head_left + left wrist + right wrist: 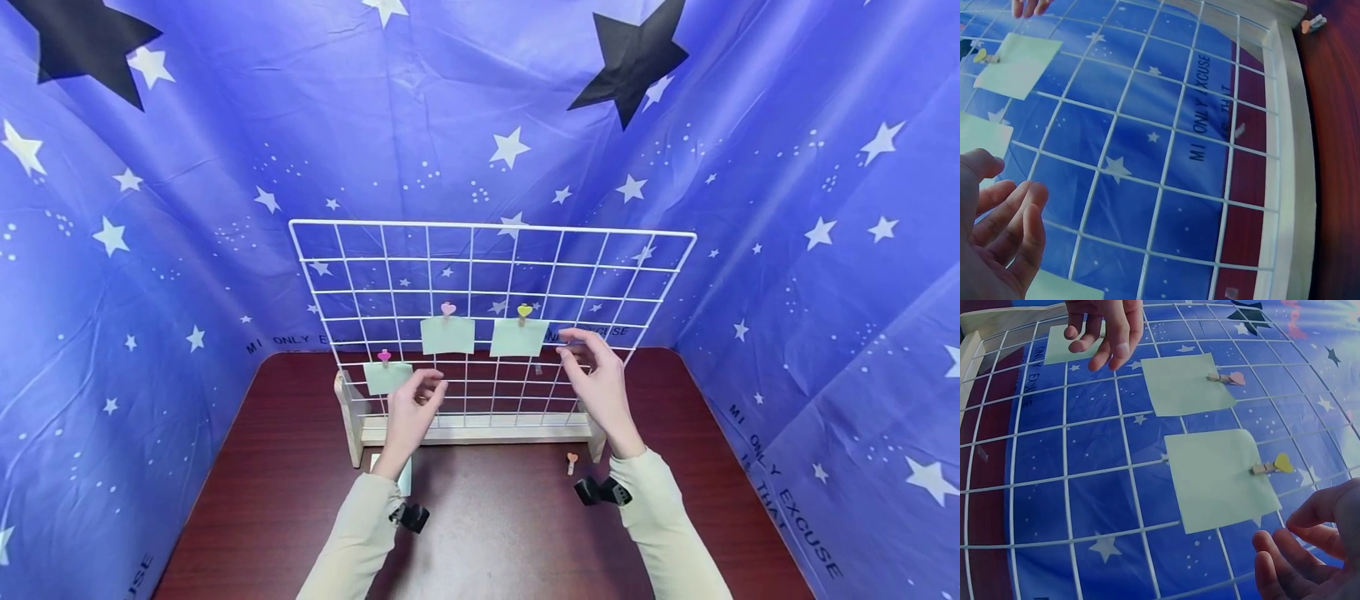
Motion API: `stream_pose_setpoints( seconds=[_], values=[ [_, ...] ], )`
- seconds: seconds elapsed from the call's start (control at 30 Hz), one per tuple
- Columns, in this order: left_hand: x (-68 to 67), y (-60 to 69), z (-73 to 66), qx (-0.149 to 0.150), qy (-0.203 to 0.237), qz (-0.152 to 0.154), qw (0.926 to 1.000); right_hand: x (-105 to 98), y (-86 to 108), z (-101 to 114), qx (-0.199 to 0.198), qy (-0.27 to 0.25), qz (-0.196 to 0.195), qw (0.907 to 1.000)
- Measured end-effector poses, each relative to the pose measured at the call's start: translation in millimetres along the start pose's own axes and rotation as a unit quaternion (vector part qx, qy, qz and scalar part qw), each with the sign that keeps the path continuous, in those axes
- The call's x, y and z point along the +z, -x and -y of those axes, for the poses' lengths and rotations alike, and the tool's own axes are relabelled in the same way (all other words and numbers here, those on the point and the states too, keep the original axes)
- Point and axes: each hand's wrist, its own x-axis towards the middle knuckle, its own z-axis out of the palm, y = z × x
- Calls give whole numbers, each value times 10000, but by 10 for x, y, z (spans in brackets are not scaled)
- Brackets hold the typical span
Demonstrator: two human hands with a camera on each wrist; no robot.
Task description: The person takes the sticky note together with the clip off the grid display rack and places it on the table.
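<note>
A white wire grid (pixel 491 224) stands upright with three pale green paper notes clipped to it. The middle note (pixel 447 338) hangs from a light pink heart clothespin (pixel 447 310), the right note (pixel 517 340) from a yellow heart clothespin (pixel 1282 464), and the lower left note (pixel 382 380) from a bright pink one (pixel 384 356). My left hand (pixel 416 402) is in front of the grid beside the lower left note, fingers loosely bent, holding nothing. Just right of the yellow-pinned note, my right hand (pixel 1310 550) has relaxed fingers with nothing between them.
The grid sits in a wooden stand (pixel 480 434) on a dark red-brown table (pixel 262 500). An orange heart clothespin (pixel 572 463) lies at the stand's right front. Pale paper (pixel 406 480) lies partly under my left wrist. A small pale item (pixel 1239 131) is behind the grid. Blue star-patterned cloth (pixel 420 150) surrounds the table.
</note>
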Motion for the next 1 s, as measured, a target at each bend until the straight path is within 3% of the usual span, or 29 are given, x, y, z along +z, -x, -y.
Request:
stream_pose_setpoints(
  seconds=[0.27,0.47,0.73,0.93,1.0],
  values=[
    [58,-71,-86,192,143,25,9997,62,-92,82,-306,137,58,9994],
    [149,-136,-184,71,374,43,9993,113,-162,117,-518,-22,-6,9987],
    [136,-211,-638,149,397,168,9990,166,-261,187,-927,221,-121,9954],
    [162,-251,-733,325,515,160,9980,215,-322,219,-1110,308,-93,9933],
    [176,-275,-750,396,530,205,9976,249,-345,109,-1099,271,-93,9935]
  ],
)
